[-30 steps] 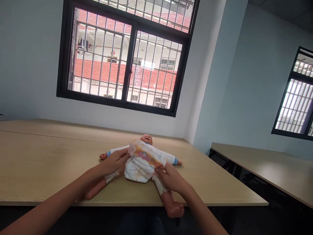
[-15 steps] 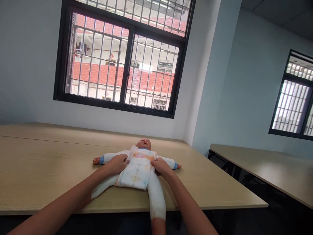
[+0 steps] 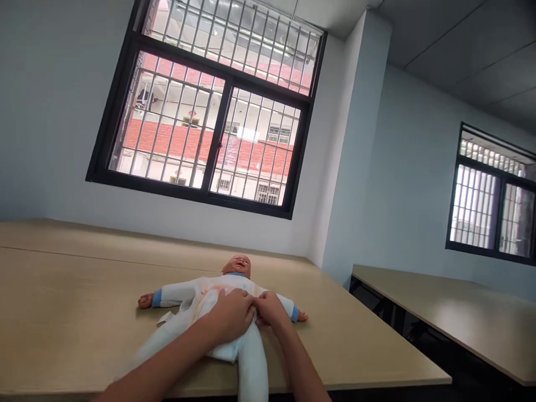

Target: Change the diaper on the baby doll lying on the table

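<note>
A baby doll in white clothes with blue cuffs lies on its back on the wooden table, arms spread. A white diaper with coloured print covers its front. My left hand lies across the middle of the diaper, its fingers closed near the right-hand edge. Right beside it, my right hand pinches at that same edge, and the fingertips of both hands meet. On the left, a loose diaper tab sticks out by the doll's hip.
The pale wooden table reaches back to the wall under a barred window. Another table stands at the right, past a dark gap. A second window is on the right wall.
My left hand has left the left diaper edge and moved right, next to my right hand. The left side of the diaper now hangs looser. The view has tilted up.
</note>
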Available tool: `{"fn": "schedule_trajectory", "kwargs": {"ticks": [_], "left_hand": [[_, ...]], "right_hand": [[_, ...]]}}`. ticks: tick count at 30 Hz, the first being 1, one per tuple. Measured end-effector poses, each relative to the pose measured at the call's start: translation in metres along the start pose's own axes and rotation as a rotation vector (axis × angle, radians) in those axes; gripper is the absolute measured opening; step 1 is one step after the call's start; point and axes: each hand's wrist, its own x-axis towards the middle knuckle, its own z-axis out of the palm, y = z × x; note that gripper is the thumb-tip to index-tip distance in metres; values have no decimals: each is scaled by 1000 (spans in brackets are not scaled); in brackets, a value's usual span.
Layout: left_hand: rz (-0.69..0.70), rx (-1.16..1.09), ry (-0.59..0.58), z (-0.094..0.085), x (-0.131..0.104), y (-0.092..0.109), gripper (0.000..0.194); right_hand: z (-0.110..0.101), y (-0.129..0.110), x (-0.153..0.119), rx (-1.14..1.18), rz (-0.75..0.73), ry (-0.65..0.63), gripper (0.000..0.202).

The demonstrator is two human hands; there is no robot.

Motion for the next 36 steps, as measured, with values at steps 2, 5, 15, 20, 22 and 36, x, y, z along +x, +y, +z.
{"fn": "schedule_trajectory", "kwargs": {"ticks": [2, 5, 15, 20, 22, 36], "left_hand": [[-34, 3, -9, 9, 3, 1, 30], [-58, 13, -27, 14, 3, -2, 33], [-102, 65, -156, 13, 14, -4, 50], [-101, 69, -166, 12, 11, -3, 52], [-98, 68, -170, 11, 9, -2, 50], [-96, 36, -161, 17, 11, -5, 52]], "right_hand": [[-10, 10, 1, -77, 41, 73, 24], [-20, 29, -3, -192, 33, 191, 12], [0, 50, -2, -376, -57, 89, 11], [0, 52, 5, -401, -16, 80, 6], [1, 51, 4, -396, -26, 98, 8], [2, 48, -2, -267, -45, 166, 10]]}}
